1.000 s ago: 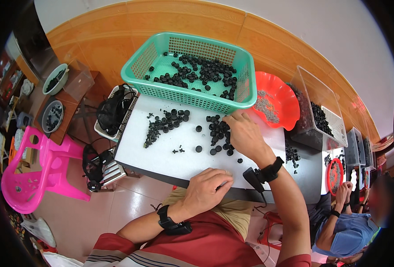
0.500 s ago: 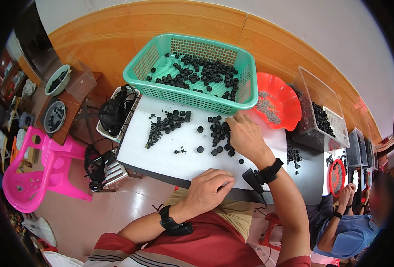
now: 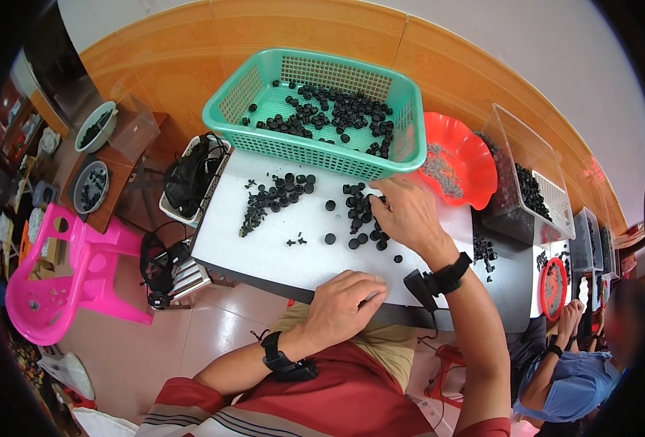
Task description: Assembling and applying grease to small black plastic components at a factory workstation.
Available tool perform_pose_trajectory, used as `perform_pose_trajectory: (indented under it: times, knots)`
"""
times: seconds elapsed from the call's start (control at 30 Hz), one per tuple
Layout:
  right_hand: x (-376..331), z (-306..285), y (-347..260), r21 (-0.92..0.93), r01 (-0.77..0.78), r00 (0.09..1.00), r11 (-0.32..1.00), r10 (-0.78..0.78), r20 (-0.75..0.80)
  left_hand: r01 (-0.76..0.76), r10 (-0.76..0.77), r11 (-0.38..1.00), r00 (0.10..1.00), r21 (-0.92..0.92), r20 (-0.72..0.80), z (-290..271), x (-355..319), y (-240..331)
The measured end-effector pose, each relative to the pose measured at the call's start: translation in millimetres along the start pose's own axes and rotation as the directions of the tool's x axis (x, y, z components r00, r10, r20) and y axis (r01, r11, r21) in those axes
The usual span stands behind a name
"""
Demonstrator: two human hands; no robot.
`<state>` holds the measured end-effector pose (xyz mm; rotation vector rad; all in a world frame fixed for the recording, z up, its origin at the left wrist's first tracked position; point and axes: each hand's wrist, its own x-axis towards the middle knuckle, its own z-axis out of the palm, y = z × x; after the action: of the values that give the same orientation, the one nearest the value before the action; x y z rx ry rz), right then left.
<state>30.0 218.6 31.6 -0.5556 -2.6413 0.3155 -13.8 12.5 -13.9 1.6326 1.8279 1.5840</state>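
My right hand (image 3: 408,213) bends over the right edge of a cluster of black round caps (image 3: 359,211) on the white tabletop, just in front of the green basket. Its fingers are curled inward; whatever they grip is hidden. My left hand (image 3: 346,302) rests at the table's front edge, fingers folded and thumb against them, and I cannot see what lies inside. Two single caps (image 3: 330,238) sit left of the cluster. Farther left spreads a pile of black caps and small cross-shaped pieces (image 3: 264,204), with a few such small pieces (image 3: 297,239) nearer to me.
The green basket (image 3: 315,151) at the back holds many black caps. Right of it are a red scalloped bowl (image 3: 475,156) of small grey pieces and a clear bin (image 3: 512,211) with black parts. A pink chair (image 3: 93,269) stands left; a co-worker in blue (image 3: 577,386) sits right.
The view has shifted slightly. My right hand stays by the cap cluster, its thumb and fingers now posed a little differently. My left hand keeps its place and shape.
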Motion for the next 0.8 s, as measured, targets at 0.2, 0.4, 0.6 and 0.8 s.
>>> perform_pose_trajectory:
  times: [0.2,0.4,0.6,0.8]
  knots:
    - [2,2,0,-0.215,0.137,0.989,0.967,-0.120,0.090,0.016,-0.016,1.000,1.000,-0.012,-0.003,1,0,1]
    - [9,2,-9,-0.352,0.135,0.982,0.926,-0.078,0.172,0.024,-0.024,0.999,1.000,-0.025,0.004,1,-2,0]
    - [11,6,-1,-0.340,0.110,0.979,0.934,-0.044,0.198,0.022,-0.022,0.999,1.000,-0.034,0.012,0,-1,0]
    - [11,5,2,-0.281,0.034,0.979,0.959,0.025,0.204,0.025,-0.024,0.999,1.000,-0.029,0.018,0,-1,-2]
